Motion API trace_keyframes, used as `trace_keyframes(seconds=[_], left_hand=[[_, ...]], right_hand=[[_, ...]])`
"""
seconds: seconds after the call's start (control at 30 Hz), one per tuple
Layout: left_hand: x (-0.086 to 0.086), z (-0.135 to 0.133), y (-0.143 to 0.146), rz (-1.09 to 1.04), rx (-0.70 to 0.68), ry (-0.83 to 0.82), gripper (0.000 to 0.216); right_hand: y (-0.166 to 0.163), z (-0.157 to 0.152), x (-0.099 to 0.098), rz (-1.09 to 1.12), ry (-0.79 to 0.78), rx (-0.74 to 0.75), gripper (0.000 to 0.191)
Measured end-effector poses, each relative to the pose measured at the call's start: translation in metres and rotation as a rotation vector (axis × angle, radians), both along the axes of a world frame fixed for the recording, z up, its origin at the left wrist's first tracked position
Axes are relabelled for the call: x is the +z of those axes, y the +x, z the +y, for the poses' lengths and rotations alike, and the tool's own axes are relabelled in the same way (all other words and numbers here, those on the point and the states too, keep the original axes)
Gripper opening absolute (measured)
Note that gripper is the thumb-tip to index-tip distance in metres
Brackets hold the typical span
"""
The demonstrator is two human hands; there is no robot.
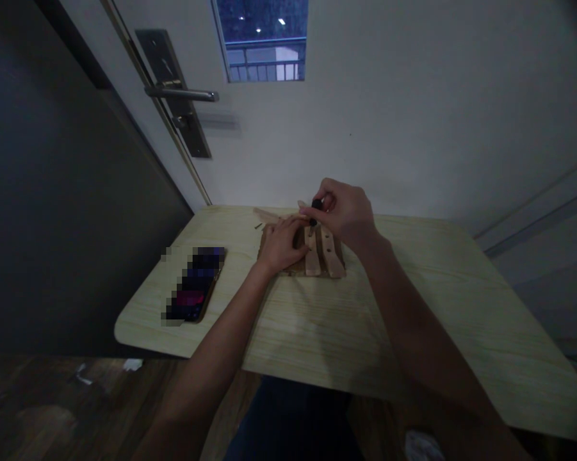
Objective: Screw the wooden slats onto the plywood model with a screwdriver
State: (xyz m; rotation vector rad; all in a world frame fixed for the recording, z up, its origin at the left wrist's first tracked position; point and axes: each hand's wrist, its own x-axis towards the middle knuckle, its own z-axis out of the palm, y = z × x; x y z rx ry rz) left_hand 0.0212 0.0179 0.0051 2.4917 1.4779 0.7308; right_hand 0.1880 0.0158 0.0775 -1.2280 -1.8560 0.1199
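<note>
My right hand (346, 208) is closed around the black handle of a screwdriver (317, 205). The tool points down at the left one of two light wooden pieces (312, 261), near its far end. My left hand (283, 244) lies over a brown board (295, 271), its thumb and index finger curved against that same piece. Dark holes show in the right wooden piece (333, 259), which sits beside it on the board. Whether a screw is under the tool's tip is too small to tell.
Behind the left hand lie a thin wooden strip (266, 215) and a small dark screw (258, 225). A phone (196, 285) rests on the left of the pale table (317, 333). A white door with a metal handle (182, 94) stands directly behind the table.
</note>
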Motion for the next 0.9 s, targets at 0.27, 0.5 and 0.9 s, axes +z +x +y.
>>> trace_keyframes(seconds=[0.27, 0.5, 0.9], left_hand=[[0.003, -0.002, 0.000, -0.016, -0.002, -0.019, 0.050], [0.001, -0.002, 0.000, -0.024, 0.005, -0.017, 0.052], [-0.001, -0.001, -0.001, -0.004, 0.006, -0.003, 0.050]], right_hand=[[0.001, 0.004, -0.001, -0.021, 0.071, 0.226, 0.013], [0.008, 0.001, 0.005, -0.013, 0.008, 0.250, 0.023], [0.006, 0.002, 0.009, -0.006, -0.026, 0.159, 0.019]])
